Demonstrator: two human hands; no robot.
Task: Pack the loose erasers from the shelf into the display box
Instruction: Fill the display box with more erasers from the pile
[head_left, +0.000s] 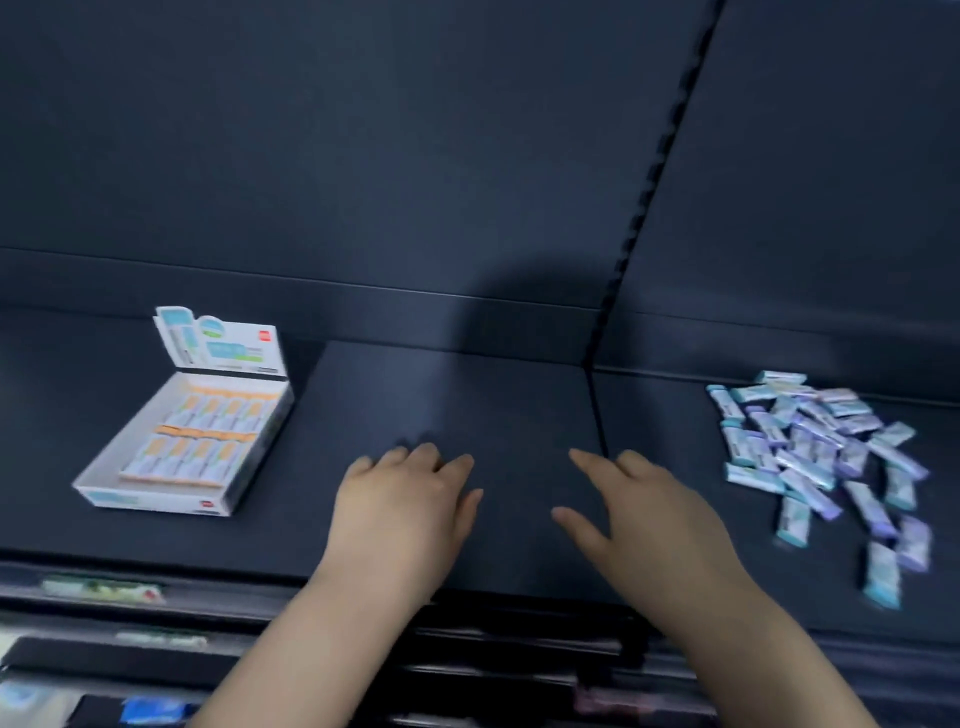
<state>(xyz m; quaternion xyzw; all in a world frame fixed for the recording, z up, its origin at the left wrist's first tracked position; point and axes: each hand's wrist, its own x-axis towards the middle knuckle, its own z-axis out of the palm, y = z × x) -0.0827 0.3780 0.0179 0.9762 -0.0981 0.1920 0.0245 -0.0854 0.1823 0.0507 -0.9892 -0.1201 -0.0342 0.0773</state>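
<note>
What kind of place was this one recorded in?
Probably a stationery shop: dark shelving with a slotted upright, label strips along the shelf edge, a printed display box and a pile of wrapped erasers.

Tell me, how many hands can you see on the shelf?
2. The left hand is spread open in the middle, nearer the display box; the right hand is open beside it, nearer the pile of loose erasers. Neither holds anything.

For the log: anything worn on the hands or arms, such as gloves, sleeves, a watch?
Nothing shows. The left hand and right hand are ungloved, and both forearms are uncovered down to the frame's bottom edge: no sleeve, watch or bracelet in view. The blur would hide a thin ring.
</note>
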